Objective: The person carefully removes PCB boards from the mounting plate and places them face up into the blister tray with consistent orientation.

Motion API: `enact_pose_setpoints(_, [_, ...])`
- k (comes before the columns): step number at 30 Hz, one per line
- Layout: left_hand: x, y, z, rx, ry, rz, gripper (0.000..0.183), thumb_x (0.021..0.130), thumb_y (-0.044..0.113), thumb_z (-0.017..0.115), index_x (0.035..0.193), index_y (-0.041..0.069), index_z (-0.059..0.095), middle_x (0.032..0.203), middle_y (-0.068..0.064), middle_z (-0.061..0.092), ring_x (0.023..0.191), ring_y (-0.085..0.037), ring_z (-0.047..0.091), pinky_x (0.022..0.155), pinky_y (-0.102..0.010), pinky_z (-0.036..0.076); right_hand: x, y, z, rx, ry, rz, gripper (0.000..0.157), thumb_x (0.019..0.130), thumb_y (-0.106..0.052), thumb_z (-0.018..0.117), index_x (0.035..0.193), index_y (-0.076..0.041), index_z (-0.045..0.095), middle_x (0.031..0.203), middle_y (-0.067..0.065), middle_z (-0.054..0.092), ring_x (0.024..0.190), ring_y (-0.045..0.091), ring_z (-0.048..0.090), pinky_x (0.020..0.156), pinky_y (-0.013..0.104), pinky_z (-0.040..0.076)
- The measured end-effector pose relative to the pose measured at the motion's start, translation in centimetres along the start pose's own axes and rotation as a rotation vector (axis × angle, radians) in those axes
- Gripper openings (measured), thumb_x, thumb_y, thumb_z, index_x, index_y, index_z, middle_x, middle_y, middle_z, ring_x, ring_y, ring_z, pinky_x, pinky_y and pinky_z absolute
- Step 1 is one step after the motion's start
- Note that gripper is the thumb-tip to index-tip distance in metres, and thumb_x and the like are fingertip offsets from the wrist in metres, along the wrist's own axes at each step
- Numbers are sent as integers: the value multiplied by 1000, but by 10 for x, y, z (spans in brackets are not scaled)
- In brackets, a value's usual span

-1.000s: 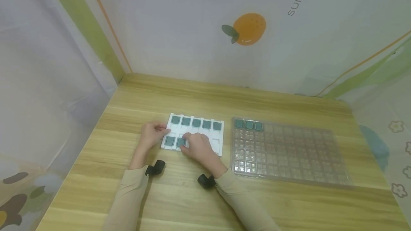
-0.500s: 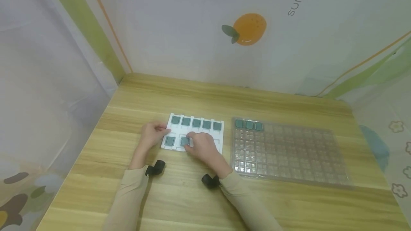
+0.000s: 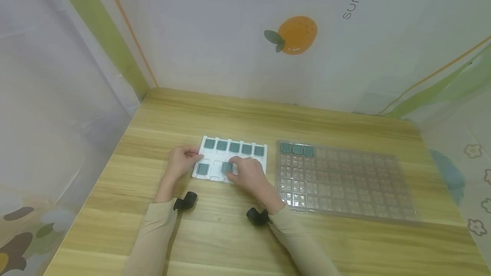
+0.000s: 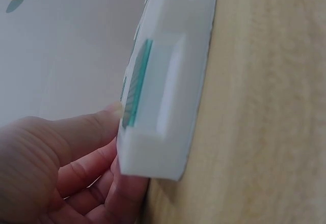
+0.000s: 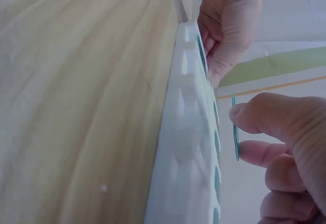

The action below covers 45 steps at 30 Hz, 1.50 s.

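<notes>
My left hand (image 3: 179, 163) grips the left edge of a white tray (image 3: 212, 156); in the left wrist view the thumb (image 4: 97, 127) lies on top, the other fingers curled against the side. Between thumb and finger, my right hand (image 3: 251, 176) pinches a thin green square circuit board (image 3: 226, 167). The right wrist view shows this board (image 5: 236, 132) edge-on, raised a little off the tray's face. Several similar boards (image 3: 234, 147) fill the tray's far row. One more board (image 3: 202, 168) sits in the near row at the left.
To the right lies a large clear plastic tray (image 3: 347, 182) with many small pockets; three green boards (image 3: 298, 149) sit in its far left corner. Both trays rest on a wooden table (image 3: 215, 242). A printed white curtain (image 3: 207, 46) hangs behind the table.
My right hand has drawn the circuit board out of its near-row pocket and moved it to the right over the white tray. The left hand has stayed in place.
</notes>
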<state>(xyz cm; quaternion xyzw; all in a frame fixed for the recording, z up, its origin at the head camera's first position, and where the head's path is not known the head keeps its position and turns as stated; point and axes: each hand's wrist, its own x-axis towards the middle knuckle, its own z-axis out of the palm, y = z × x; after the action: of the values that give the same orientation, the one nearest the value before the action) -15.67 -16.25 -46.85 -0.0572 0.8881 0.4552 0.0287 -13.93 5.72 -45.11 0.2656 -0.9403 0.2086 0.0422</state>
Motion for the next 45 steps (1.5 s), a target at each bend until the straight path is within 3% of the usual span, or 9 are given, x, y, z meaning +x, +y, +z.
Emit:
enact_pose_setpoints(7, [0,1,0,-11,-7,-10,23,83,8,70,96,-10,65,90,-23,66,81,-32,62,69,-37,53,-4,11,-7,3,9,30,26,78,-21,72,99,-6,70,47,-12,22,43,3,19,39,16,15])
enact_pose_setpoints(16, [-1,2,0,-9,-3,1,23,83,7,69,96,-11,65,89,-24,66,81,-33,63,70,-38,53,-9,25,-17,43,16,89,26,78,-20,73,98,-3,68,48,-9,29,43,4,24,40,16,20])
enact_pose_setpoints(23, [-1,1,-1,-10,-3,9,23,83,7,69,97,-11,65,90,-24,66,81,-33,63,70,-37,53,-15,38,-28,122,-11,163,29,79,-17,72,102,0,67,49,-8,31,44,5,26,40,17,23])
enact_pose_setpoints(31, [-1,2,-1,-3,-2,-6,23,83,8,69,97,-10,65,90,-23,66,81,-32,62,69,-35,53,-22,54,-41,109,-3,271,31,80,-20,72,105,-2,67,49,-6,34,44,8,30,41,20,26])
enact_pose_setpoints(35, [-1,1,-1,3,-1,0,23,83,9,69,97,-10,66,90,-23,66,80,-31,62,69,-35,53,-27,64,-47,94,12,268,28,80,-18,71,102,-2,67,49,-6,33,44,8,28,42,21,25])
enact_pose_setpoints(40, [-2,1,-1,12,-2,28,23,83,8,69,96,-11,65,89,-24,66,80,-33,63,70,-38,53,-33,76,-56,92,-31,279,29,80,-19,71,102,-2,67,49,-6,35,42,7,28,40,20,26])
enact_pose_setpoints(45, [-2,1,-1,16,-6,27,23,83,8,69,96,-11,65,89,-24,66,80,-34,63,70,-40,53,-38,90,-62,67,-57,270,33,80,-19,73,105,2,66,51,-3,49,41,5,31,40,19,31])
